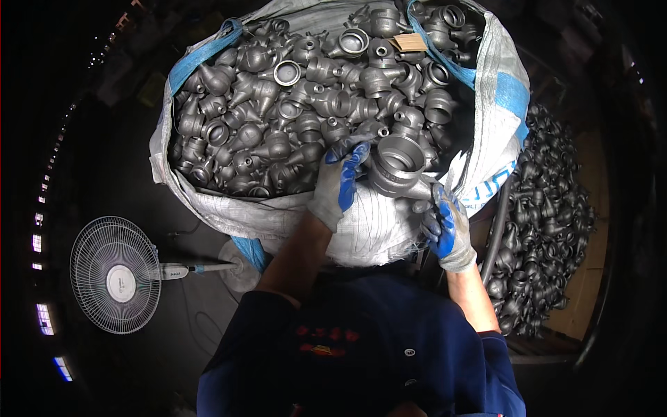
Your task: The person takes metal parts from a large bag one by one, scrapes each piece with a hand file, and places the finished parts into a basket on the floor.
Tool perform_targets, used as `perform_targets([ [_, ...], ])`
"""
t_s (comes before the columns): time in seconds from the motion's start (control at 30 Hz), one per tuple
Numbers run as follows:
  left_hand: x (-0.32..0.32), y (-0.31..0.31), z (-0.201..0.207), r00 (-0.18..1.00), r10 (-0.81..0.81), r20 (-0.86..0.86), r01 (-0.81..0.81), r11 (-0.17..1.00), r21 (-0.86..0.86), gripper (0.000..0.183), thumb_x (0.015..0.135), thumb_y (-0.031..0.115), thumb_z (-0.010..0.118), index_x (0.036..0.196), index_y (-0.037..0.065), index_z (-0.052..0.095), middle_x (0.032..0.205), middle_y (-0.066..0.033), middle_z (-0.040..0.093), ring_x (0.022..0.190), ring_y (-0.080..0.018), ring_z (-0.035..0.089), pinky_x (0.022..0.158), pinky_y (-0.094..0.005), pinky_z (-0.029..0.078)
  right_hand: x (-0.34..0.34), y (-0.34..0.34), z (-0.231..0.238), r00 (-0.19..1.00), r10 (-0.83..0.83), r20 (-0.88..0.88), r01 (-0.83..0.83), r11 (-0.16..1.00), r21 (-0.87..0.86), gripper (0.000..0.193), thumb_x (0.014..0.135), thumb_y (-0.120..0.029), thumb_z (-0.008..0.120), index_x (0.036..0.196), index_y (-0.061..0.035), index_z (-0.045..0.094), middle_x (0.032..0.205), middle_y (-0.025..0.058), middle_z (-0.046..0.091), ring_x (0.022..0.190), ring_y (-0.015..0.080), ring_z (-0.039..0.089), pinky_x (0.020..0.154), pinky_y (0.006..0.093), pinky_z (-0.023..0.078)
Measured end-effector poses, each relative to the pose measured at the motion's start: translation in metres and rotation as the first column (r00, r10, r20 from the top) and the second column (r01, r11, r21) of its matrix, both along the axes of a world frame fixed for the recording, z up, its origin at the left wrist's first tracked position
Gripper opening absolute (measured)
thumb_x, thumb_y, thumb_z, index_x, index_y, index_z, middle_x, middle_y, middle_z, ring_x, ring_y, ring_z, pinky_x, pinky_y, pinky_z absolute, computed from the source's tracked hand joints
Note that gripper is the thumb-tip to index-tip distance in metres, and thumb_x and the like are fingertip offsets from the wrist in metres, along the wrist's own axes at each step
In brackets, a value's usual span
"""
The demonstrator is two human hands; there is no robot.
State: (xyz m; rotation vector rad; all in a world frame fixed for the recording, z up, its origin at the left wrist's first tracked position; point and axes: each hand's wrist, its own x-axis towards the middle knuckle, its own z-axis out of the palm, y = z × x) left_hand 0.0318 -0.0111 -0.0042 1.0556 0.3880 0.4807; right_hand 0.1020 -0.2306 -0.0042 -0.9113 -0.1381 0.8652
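Observation:
A dark grey metal casting (pixel 397 167) with a wide round mouth is held over the near rim of a big white woven sack (pixel 361 229). My right hand (pixel 448 229), in a grey and blue glove, grips the neck at its right end. On its other side, my gloved left hand (pixel 339 182) has its fingers curled against the casting; part of that grip is hidden. Behind both hands the sack is heaped with several similar castings (pixel 267 90), lying at all angles.
Blue straps (pixel 201 59) hang over the sack's rim. A piece of brown cardboard (pixel 410 43) lies on the castings. To the right is another heap of castings (pixel 545 208), beside a dark curved bar (pixel 495 240). A pedestal fan (pixel 114 274) stands at the left.

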Motion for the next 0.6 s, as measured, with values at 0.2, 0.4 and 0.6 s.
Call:
perform_targets([
  [0.2,0.004,0.005,-0.022,0.999,0.043,-0.009,-0.043,0.995,-0.093,0.012,0.094,0.013,0.065,0.104,0.008,0.069,0.085,0.0031,0.064,0.078,-0.005,0.056,0.071,-0.0209,0.046,0.0,-0.001,0.011,0.998,0.007,0.065,-0.006,1.0,-0.003,0.04,0.103,-0.021,0.048,0.139,-0.0042,0.045,0.08,0.0056,0.066,0.044,0.0024,0.037,0.04,0.0176,0.03],
  [0.4,0.0,-0.001,-0.019,0.996,0.067,0.062,-0.062,0.994,-0.087,0.018,0.093,0.012,0.066,0.108,0.002,0.068,0.098,-0.0013,0.067,0.087,-0.0079,0.06,0.083,-0.0229,0.048,0.001,0.001,0.011,0.993,0.013,0.119,-0.012,1.0,-0.013,0.04,0.102,-0.023,0.048,0.138,-0.0028,0.046,0.079,0.005,0.065,0.043,0.0026,0.036,0.039,0.0176,0.029],
  [0.6,-0.004,-0.004,-0.013,0.998,0.05,0.025,-0.049,0.998,-0.028,0.023,0.095,0.015,0.063,0.114,0.001,0.066,0.108,-0.0043,0.068,0.094,-0.0107,0.063,0.087,-0.0251,0.049,-0.002,0.0,0.006,0.985,-0.017,0.172,0.032,0.996,-0.086,0.031,0.103,-0.027,0.049,0.122,-0.0023,0.054,0.074,0.0041,0.063,0.042,0.0036,0.035,0.038,0.0189,0.028],
])
